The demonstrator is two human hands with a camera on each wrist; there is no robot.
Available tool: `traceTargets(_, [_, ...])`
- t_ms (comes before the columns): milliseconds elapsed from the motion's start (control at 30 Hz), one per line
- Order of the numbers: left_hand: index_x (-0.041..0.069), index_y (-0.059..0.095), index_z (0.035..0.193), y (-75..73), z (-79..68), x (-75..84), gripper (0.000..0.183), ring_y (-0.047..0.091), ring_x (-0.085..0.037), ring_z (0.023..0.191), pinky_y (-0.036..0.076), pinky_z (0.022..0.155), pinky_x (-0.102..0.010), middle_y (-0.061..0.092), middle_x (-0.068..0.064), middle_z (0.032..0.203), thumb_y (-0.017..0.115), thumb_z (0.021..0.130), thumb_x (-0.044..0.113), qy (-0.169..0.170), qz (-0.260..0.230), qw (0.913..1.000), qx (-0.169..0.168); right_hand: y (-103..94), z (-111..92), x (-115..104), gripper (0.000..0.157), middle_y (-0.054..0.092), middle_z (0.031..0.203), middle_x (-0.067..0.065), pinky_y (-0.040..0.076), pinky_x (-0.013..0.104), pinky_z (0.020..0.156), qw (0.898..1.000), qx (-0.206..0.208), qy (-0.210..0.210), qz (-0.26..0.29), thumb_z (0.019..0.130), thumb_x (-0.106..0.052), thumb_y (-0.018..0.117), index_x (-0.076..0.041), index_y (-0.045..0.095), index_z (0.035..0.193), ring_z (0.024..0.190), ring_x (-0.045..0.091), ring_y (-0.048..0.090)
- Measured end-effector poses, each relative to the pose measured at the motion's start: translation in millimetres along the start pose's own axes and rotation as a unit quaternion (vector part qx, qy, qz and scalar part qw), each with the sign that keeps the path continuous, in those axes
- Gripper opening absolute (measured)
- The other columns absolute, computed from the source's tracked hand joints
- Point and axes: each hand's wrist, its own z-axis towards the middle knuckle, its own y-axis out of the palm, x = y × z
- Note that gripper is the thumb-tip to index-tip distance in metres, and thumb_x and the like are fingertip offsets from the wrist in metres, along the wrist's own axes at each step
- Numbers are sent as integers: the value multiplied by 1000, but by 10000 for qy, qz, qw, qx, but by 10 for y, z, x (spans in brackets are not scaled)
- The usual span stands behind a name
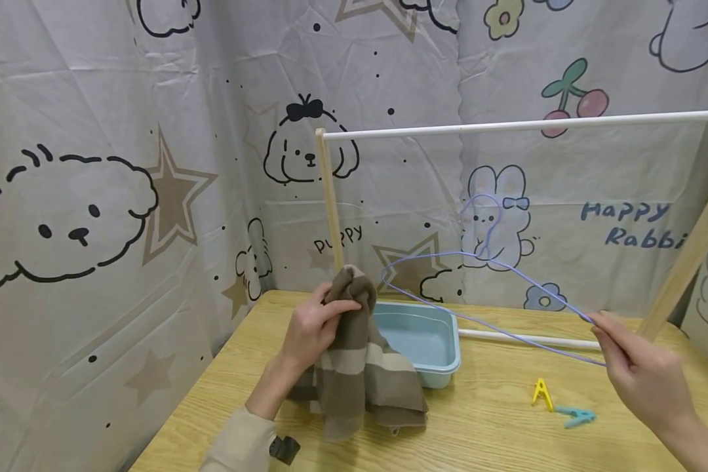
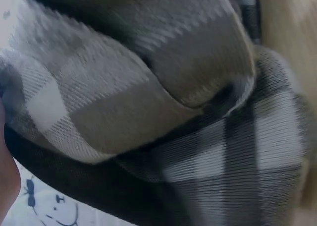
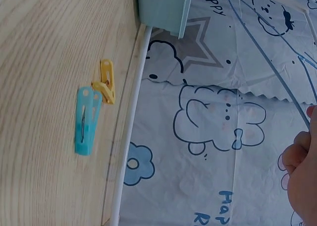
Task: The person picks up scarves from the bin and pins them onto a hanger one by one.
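A brown and beige checked cloth (image 1: pixel 348 373) hangs bunched from my left hand (image 1: pixel 311 328), which pinches it near the top, above the table. Its folds fill the left wrist view, where the checked fabric (image 2: pixel 133 122) shows close up. My right hand (image 1: pixel 646 370) grips one corner of a purple-blue wire clothes hanger (image 1: pixel 525 272). The hanger is held in the air, its hook upward and its far end pointing at the cloth, with a gap between them. In the right wrist view the hanger (image 3: pixel 265 50) reaches away from the fingers (image 3: pixel 297 151).
A light blue plastic basin (image 1: pixel 431 347) stands behind the cloth. A yellow clothespin (image 1: pixel 541 394) and a blue clothespin (image 1: pixel 575 415) lie on the wooden table (image 1: pixel 478 419). Over the table stands a rack with a white top rail (image 1: pixel 507 126) and wooden posts (image 1: pixel 330 203).
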Motion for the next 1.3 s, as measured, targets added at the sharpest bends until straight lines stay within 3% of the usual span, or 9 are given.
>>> traceTargets(100, [10,72,110,-45,94,49,21,68,-27,92,58,75,-36,63,-18,111,53,103,14,18,-242,9997,-60,27,-15,-46,59,75,97,13,40,-1,64,9998,107,28,181,103,-45,49,8,74,98,99,-28,49])
traceTargets(200, [8,65,126,-105,187,122,31,63,-27,106,56,85,-40,57,-20,124,66,95,14,-79,-543,9974,-475,37,0,-107,57,74,87,11,37,0,58,9994,138,17,316,103,-43,50,9,74,97,77,-23,52])
traceTargets(400, [9,42,148,-171,320,283,84,54,-30,122,54,94,-40,38,-20,142,87,76,14,-115,-686,9826,-1721,63,62,-305,58,63,68,4,24,7,46,9980,204,20,606,102,-43,52,10,74,95,50,-11,28])
traceTargets(633, [7,55,135,-2,358,382,68,63,-25,108,56,90,-30,52,-17,124,87,76,12,611,-335,9888,-1322,106,139,-608,57,60,73,-15,19,4,46,9931,167,93,1156,103,-39,53,13,72,94,48,-9,22])
traceTargets(833, [13,62,130,87,430,505,53,60,-17,94,55,79,-27,57,-10,114,83,81,14,-388,-549,9839,-1653,117,123,-796,42,67,107,-23,20,3,48,9783,17,-84,2068,103,-21,56,19,68,96,50,-5,24])
traceTargets(933, [16,65,128,123,516,552,47,58,-15,94,52,79,-28,59,-7,116,80,83,16,-1433,-958,9631,-2065,94,145,-899,36,68,111,-20,25,5,47,9641,53,-141,2649,101,-14,58,20,67,96,52,-4,30])
traceTargets(1067, [16,67,126,178,651,554,45,59,-17,116,48,98,-33,65,-3,126,80,83,18,-2636,-1526,9252,-2265,76,166,-1006,27,69,102,-14,25,6,46,9477,57,-185,3184,99,-6,58,20,67,98,51,-2,32])
traceTargets(1200, [14,68,125,237,753,524,44,58,-15,121,45,104,-33,66,-1,128,79,83,13,-3642,-2543,8833,-1500,85,147,-1083,23,70,106,-11,28,8,46,9401,-118,-191,3402,99,-1,57,19,66,102,52,-2,34])
traceTargets(1300, [18,66,127,294,797,520,46,57,-12,115,44,100,-29,64,1,129,79,83,11,-4275,-3300,8394,-610,111,118,-1136,21,70,102,-10,30,9,45,9277,-312,-89,3720,99,3,54,18,65,108,52,-2,36])
